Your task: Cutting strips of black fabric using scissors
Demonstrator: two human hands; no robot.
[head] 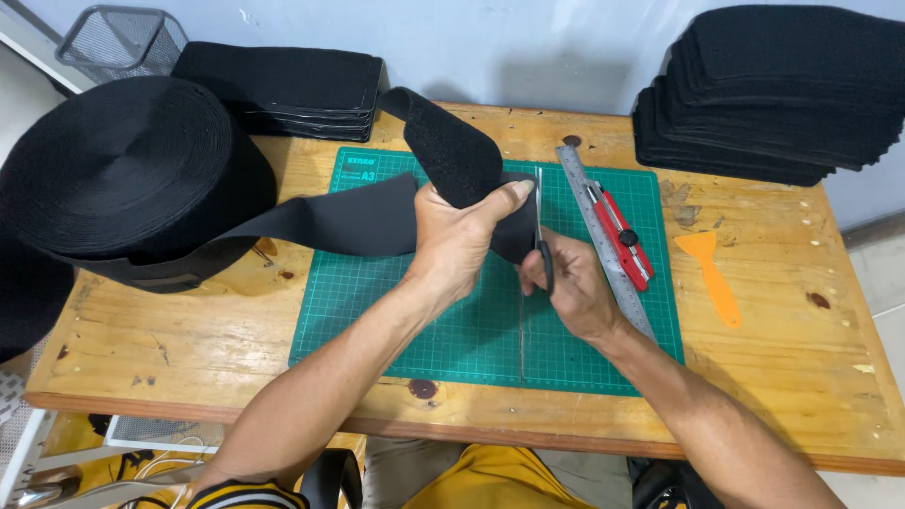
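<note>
**On the wooden worktop: black strip under the scissors**

On the wooden worktop (189, 349) sits a big roll of black fabric tape (123, 170), its loose strip (452, 155) drawn over the green cutting mat (396, 311). Left hand (457, 240) pinches the strip's folded end. Right hand (575, 287) grips the scissors (540, 221), blades upright against it. Just beside lie a steel ruler (603, 236), red utility knife (622, 236) and orange scraper (712, 273).

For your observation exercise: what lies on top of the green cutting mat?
A steel ruler and a red utility knife lie on the green cutting mat. Hands and black strip hide its middle.
</note>
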